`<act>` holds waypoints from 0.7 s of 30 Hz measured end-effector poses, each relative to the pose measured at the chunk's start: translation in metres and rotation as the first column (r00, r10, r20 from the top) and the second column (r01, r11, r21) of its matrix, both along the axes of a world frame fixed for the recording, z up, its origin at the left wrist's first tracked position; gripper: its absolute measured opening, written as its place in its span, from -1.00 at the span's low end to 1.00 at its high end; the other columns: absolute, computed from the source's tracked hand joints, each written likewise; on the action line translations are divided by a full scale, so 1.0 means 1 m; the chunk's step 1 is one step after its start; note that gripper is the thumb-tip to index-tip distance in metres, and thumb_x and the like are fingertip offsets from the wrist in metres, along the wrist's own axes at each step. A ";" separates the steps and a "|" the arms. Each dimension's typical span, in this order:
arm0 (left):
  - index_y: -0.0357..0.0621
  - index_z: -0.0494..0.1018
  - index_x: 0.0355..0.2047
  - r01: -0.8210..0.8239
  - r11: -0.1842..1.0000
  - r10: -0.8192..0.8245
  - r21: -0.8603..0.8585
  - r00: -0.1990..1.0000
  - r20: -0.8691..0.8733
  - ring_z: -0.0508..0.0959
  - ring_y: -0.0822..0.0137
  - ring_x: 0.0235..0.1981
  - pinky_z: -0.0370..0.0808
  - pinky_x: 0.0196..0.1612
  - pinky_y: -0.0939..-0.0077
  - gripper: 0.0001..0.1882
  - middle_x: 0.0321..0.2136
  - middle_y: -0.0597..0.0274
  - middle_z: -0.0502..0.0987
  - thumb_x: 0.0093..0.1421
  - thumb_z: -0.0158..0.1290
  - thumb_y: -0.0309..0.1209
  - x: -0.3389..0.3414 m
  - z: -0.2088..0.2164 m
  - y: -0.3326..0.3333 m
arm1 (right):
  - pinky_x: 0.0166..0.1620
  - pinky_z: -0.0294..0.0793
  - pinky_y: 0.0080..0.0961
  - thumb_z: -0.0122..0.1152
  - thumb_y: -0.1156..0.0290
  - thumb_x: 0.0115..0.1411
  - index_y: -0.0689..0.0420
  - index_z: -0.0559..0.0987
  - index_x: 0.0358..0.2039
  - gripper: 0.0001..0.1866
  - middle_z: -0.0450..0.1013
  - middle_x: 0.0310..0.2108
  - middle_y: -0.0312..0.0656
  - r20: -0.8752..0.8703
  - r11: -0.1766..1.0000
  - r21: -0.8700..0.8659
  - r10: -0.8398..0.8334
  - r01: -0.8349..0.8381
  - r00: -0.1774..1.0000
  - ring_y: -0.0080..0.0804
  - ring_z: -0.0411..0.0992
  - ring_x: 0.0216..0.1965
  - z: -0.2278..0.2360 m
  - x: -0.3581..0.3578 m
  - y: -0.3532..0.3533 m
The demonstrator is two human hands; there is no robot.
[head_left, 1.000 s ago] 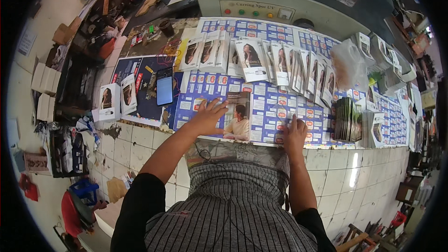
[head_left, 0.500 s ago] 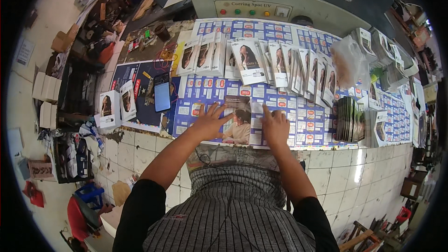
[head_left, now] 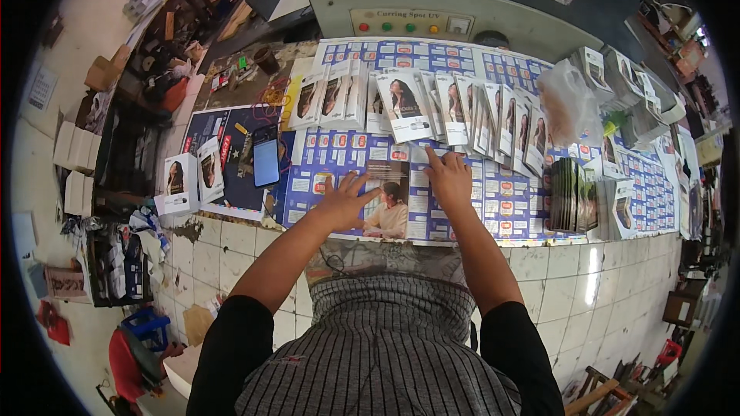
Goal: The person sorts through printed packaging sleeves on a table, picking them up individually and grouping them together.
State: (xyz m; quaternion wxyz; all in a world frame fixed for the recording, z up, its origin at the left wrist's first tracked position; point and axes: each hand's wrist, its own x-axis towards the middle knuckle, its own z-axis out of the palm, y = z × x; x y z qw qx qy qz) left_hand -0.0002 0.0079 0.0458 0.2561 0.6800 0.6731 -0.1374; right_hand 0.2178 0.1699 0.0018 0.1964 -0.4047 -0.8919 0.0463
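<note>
A printed sheet (head_left: pixel 391 216) with a photo of a person in a light top lies near the table's front edge. My left hand (head_left: pixel 341 205) rests with spread fingers on its left side, fingertips over the print. Just right of the sheet, my right hand (head_left: pixel 450 182) is over the blue-and-white printed table covering (head_left: pixel 505 219), its index finger stretched forward and the other fingers slightly bent. Neither hand grips anything. Beyond them, white flat cartons (head_left: pixel 402 108) with a photo of long dark hair lie overlapping in a row.
At the left are a phone (head_left: pixel 266 160) and two standing white boxes (head_left: pixel 176 185). A stack of dark cartons (head_left: pixel 566 196), a clear plastic bag (head_left: pixel 569 102) and bundled cartons (head_left: pixel 628 77) occupy the right. A grey machine (head_left: pixel 478 4) with coloured buttons stands behind the table.
My right hand has moved forward, toward the row of cartons. My left hand stays on the sheet with its fingers spread. The whole view has shifted slightly.
</note>
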 end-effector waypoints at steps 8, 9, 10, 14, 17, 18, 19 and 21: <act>0.39 0.05 0.42 -0.014 1.000 0.014 -0.024 1.000 0.005 -0.18 -0.04 0.48 -0.07 0.30 -0.56 0.00 0.47 0.13 -0.14 0.02 0.34 -0.03 0.002 0.002 -0.001 | -0.12 0.39 -0.20 0.34 0.23 0.10 -0.21 0.53 0.15 -0.46 0.44 -0.28 -0.25 -0.009 0.975 -0.091 0.205 -0.205 0.979 -0.26 0.45 -0.14 0.008 0.019 0.003; 0.39 0.05 0.42 -0.010 1.000 0.010 -0.022 1.000 -0.001 -0.18 -0.04 0.48 -0.06 0.30 -0.56 0.00 0.47 0.14 -0.15 0.02 0.34 -0.03 0.002 0.001 -0.002 | -0.11 0.39 -0.20 0.34 0.24 0.09 -0.20 0.54 0.15 -0.45 0.44 -0.28 -0.25 0.038 0.950 -0.139 0.289 -0.281 0.957 -0.26 0.45 -0.15 0.009 0.025 0.002; 0.39 0.05 0.42 -0.005 1.000 0.004 -0.018 1.000 -0.007 -0.18 -0.04 0.48 -0.05 0.30 -0.56 0.01 0.47 0.14 -0.15 0.02 0.34 -0.03 0.002 0.001 -0.001 | -0.11 0.39 -0.20 0.35 0.24 0.09 -0.20 0.54 0.15 -0.45 0.44 -0.28 -0.24 0.080 0.917 -0.188 0.371 -0.351 0.925 -0.26 0.45 -0.15 0.012 0.030 0.003; 0.39 0.05 0.42 -0.007 1.000 0.008 -0.017 1.000 0.006 -0.19 -0.04 0.48 -0.05 0.30 -0.55 0.01 0.47 0.15 -0.16 0.01 0.34 -0.02 0.001 0.000 -0.001 | -0.09 0.38 -0.22 0.33 0.21 0.11 -0.21 0.56 0.13 -0.49 0.44 -0.28 -0.25 0.154 0.775 -0.330 0.607 -0.538 0.780 -0.23 0.45 -0.14 0.024 0.055 -0.014; 0.39 0.05 0.42 -0.010 1.000 0.010 -0.009 1.000 0.012 -0.19 -0.04 0.48 -0.06 0.30 -0.55 0.01 0.47 0.14 -0.15 0.01 0.34 -0.02 -0.002 -0.003 -0.003 | -0.07 0.37 -0.19 0.33 0.20 0.12 -0.21 0.57 0.12 -0.50 0.44 -0.26 -0.24 0.108 0.717 -0.313 0.678 -0.623 0.727 -0.23 0.44 -0.12 0.027 0.080 -0.030; 0.39 0.05 0.42 -0.005 1.000 0.005 -0.002 1.000 0.023 -0.20 -0.05 0.48 -0.10 0.32 -0.52 0.00 0.47 0.15 -0.15 0.02 0.33 -0.02 -0.002 -0.004 -0.003 | 0.00 0.36 -0.11 0.33 0.20 0.12 -0.22 0.55 0.13 -0.49 0.43 -0.21 -0.23 0.147 0.699 -0.406 0.686 -0.589 0.712 -0.21 0.42 -0.07 0.025 0.088 -0.030; 0.39 0.04 0.42 0.002 1.000 -0.002 0.007 0.999 0.032 -0.20 -0.05 0.48 -0.13 0.34 -0.50 0.00 0.47 0.15 -0.16 0.02 0.32 -0.02 -0.003 -0.005 -0.003 | 0.00 0.36 -0.11 0.33 0.20 0.12 -0.22 0.55 0.13 -0.49 0.43 -0.21 -0.23 0.149 0.701 -0.405 0.684 -0.587 0.714 -0.21 0.42 -0.07 0.022 0.096 -0.026; 0.36 0.04 0.43 0.009 0.999 -0.011 0.036 0.998 0.060 -0.22 -0.05 0.49 -0.17 0.35 -0.46 -0.01 0.48 0.15 -0.18 0.04 0.30 -0.01 -0.007 -0.011 -0.006 | 0.08 0.35 -0.14 0.34 0.22 0.11 -0.14 0.52 0.17 -0.44 0.44 -0.12 -0.17 0.079 0.758 -0.501 0.521 -0.418 0.850 -0.20 0.40 0.00 0.017 0.110 -0.019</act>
